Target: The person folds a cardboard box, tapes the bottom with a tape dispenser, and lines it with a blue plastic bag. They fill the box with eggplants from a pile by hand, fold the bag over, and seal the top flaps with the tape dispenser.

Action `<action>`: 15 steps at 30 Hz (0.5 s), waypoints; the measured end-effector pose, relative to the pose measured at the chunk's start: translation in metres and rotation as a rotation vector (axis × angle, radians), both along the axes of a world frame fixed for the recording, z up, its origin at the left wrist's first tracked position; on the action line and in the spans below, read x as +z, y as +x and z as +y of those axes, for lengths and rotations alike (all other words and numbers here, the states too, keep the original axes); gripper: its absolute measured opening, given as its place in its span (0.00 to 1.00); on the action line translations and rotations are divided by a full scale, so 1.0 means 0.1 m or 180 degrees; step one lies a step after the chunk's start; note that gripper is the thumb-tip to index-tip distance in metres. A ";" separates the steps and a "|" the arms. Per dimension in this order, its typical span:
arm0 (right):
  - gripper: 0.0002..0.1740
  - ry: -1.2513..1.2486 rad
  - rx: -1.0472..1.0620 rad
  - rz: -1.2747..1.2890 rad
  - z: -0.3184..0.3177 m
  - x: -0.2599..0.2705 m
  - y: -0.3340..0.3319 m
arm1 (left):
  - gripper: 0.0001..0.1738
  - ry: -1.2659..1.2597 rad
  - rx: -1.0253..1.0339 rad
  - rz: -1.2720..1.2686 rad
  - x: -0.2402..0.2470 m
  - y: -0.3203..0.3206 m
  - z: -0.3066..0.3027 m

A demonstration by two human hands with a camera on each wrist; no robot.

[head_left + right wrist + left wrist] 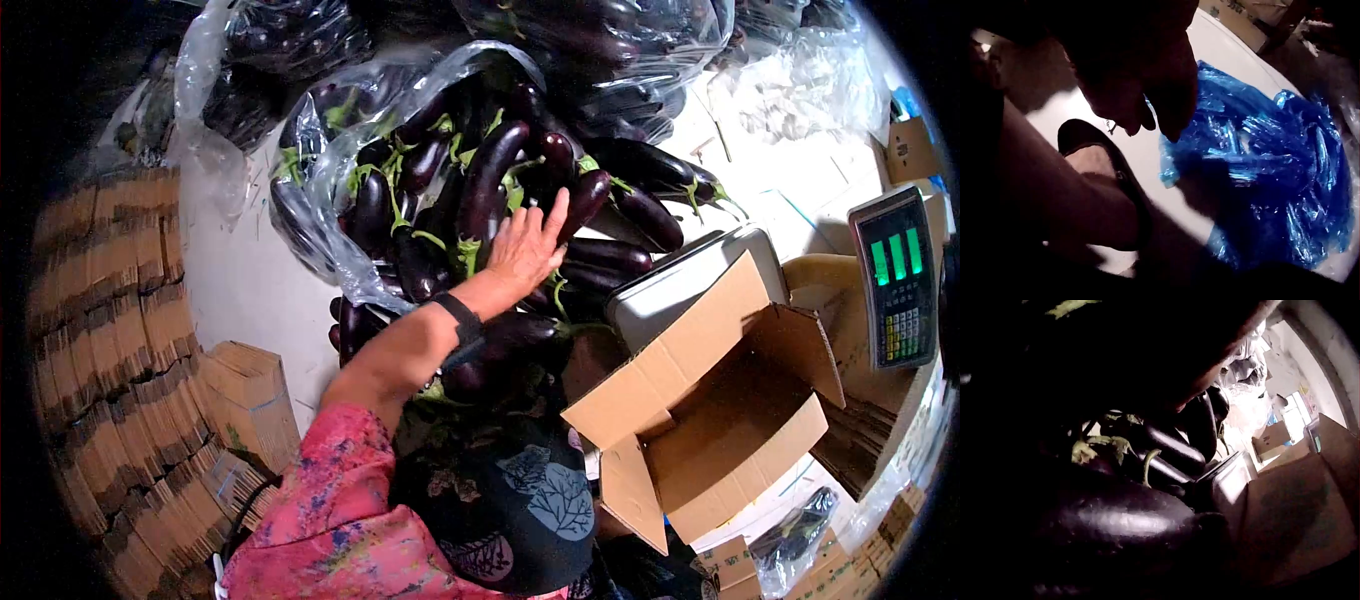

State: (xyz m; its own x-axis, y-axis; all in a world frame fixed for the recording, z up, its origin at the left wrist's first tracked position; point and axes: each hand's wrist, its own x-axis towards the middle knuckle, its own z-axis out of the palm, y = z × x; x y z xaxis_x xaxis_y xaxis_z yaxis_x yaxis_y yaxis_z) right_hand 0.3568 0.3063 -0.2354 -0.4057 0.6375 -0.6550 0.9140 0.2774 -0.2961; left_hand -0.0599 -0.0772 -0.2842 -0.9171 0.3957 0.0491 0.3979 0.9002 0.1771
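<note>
My left hand (530, 240) lies over a heap of eggplants, index finger stretched along a dark eggplant (586, 203), the other fingers slightly bent. Around the heap's left side runs a clear plastic bag (345, 250). In the left wrist view, a large glossy eggplant (1122, 519) fills the lower part; part of the hand (1219, 369) shows as a dark edge above. Out of the head view, my right hand (1141, 81) hangs in shadow with fingers downward, nothing visibly held, beside blue plastic film (1260, 156).
An open cardboard box (720, 420) stands at the right, near a metal-topped scale (690, 280) and its display (895, 280). Stacked flattened cartons (120, 330) fill the left. More bagged eggplants (600, 40) lie behind. A shoe (1085, 134) shows below the right hand.
</note>
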 end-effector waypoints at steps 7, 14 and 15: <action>0.16 0.0003 -0.0028 -0.0023 -0.06 -0.06 0.01 | 0.32 0.1049 -0.0079 -0.0656 0.18 0.36 -0.07; 0.16 0.0038 -0.0160 0.0082 -0.14 0.08 0.36 | 0.18 0.2084 0.0984 -0.1701 0.63 0.49 -0.74; 0.16 0.0087 -0.0232 0.0099 -0.19 0.16 0.50 | 0.17 0.2058 0.1124 -0.1935 0.84 0.49 -0.76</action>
